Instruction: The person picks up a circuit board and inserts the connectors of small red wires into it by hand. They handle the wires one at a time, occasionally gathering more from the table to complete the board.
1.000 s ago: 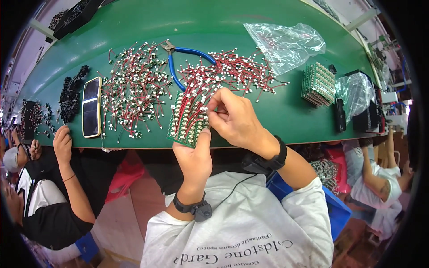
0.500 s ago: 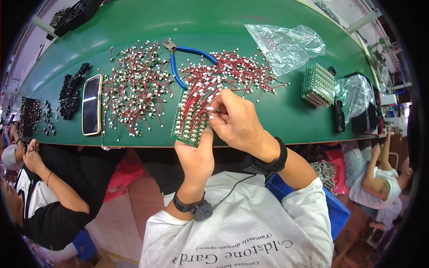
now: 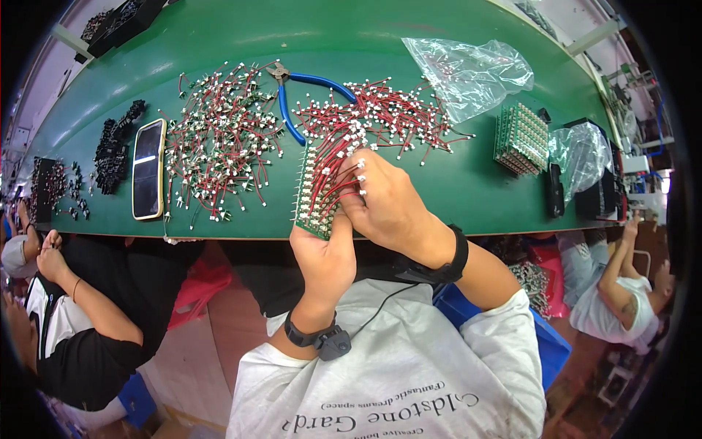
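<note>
Staying clasped on green board [image 3: 316,201]: both hands [image 3: 358,219].

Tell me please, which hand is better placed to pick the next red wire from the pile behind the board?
Probably the right hand. Its fingers already work at the red wires on the green board, and the wire pile lies just beyond it. The left hand grips the board from below, supporting it.

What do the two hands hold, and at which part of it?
The left hand holds the green circuit board at its near, lower edge. The right hand pinches a red wire plugged into the board, near its white connector end.
</note>
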{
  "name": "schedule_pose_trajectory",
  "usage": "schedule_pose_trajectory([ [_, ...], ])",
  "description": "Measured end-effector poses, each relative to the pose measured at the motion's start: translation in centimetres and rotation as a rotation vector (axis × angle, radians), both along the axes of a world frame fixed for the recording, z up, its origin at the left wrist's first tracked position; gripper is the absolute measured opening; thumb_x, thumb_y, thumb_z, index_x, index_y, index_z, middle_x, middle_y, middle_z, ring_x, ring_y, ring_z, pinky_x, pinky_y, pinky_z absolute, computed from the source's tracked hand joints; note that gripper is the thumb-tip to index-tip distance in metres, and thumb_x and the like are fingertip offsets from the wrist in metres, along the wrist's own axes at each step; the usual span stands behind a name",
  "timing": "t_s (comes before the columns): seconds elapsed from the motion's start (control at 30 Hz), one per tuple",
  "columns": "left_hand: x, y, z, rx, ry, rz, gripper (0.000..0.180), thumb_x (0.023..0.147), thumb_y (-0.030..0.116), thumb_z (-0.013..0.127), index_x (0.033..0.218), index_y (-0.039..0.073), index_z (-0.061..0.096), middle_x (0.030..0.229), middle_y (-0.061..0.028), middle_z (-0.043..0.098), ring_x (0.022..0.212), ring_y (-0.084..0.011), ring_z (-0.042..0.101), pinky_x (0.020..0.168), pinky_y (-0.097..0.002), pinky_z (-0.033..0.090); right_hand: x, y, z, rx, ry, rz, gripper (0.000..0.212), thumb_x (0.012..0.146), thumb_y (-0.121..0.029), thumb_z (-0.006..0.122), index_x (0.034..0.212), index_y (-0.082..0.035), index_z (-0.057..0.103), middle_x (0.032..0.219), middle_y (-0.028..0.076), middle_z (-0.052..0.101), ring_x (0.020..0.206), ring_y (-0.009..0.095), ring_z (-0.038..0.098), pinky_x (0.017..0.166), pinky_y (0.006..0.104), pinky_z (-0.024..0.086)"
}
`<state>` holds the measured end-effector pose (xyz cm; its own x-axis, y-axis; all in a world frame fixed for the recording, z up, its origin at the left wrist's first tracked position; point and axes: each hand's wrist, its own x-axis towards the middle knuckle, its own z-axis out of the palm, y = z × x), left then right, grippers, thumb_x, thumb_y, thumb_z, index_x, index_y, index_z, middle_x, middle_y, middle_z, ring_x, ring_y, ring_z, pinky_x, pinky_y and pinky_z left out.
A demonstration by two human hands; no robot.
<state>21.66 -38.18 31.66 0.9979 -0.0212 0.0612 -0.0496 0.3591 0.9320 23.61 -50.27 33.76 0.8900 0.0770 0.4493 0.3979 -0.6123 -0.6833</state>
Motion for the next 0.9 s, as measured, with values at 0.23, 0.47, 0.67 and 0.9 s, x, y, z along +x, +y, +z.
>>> schedule_pose_trajectory([
  [0.23, -0.1, 0.2, 0.1, 0.027, 0.008, -0.01, 0.024, 0.09, -0.007, 0.055, 0.112, -0.003, 0.061, 0.106, -0.0054, 0.066, 0.096, -0.0093, 0.059, 0.084, -0.0246, 0.046, 0.0, -0.3, -0.3, -0.063, -0.001, -0.029, 0.032, 0.072, 0.013, 0.062, 0.101, 0.003, 0.052, 0.089, 0.016, 0.058, 0.077, 0.036, 0.063, 0.065, 0.0402, 0.052],
  [0.47, 0.0, 0.4, 0.0, 0.015, 0.018, -0.008, 0.022, 0.088, -0.008, 0.056, 0.109, -0.003, 0.063, 0.104, -0.0052, 0.066, 0.095, -0.0096, 0.059, 0.084, -0.0245, 0.046, 0.5, -0.5, -0.5, -0.02, 0.039, -0.01, 0.035, 0.074, 0.012, 0.06, 0.107, 0.002, 0.052, 0.09, 0.017, 0.06, 0.079, 0.034, 0.064, 0.064, 0.0391, 0.052],
  [0.67, 2.1, 2.7, -0.1, -0.072, 0.079, 0.178, 0.03, 0.087, -0.01, 0.053, 0.116, -0.009, 0.058, 0.109, -0.0125, 0.066, 0.098, -0.0183, 0.066, 0.095, -0.034, 0.052, 0.7, -2.7, 0.7, 0.268, 0.41, 0.033, 0.028, 0.084, -0.004, 0.069, 0.109, 0.0, 0.057, 0.096, 0.012, 0.065, 0.079, 0.02, 0.064, 0.064, 0.0301, 0.049],
  [0.9, 2.4, 3.5, -0.1, -0.126, 0.027, 0.21, 0.033, 0.085, -0.013, 0.051, 0.118, -0.009, 0.056, 0.112, -0.0137, 0.064, 0.1, -0.0193, 0.065, 0.096, -0.0393, 0.054, 0.9, -6.7, 0.1, -0.125, 0.021, 0.045, 0.016, 0.08, -0.005, 0.068, 0.095, -0.004, 0.068, 0.097, 0.01, 0.064, 0.094, 0.028, 0.06, 0.085, 0.0365, 0.047],
])
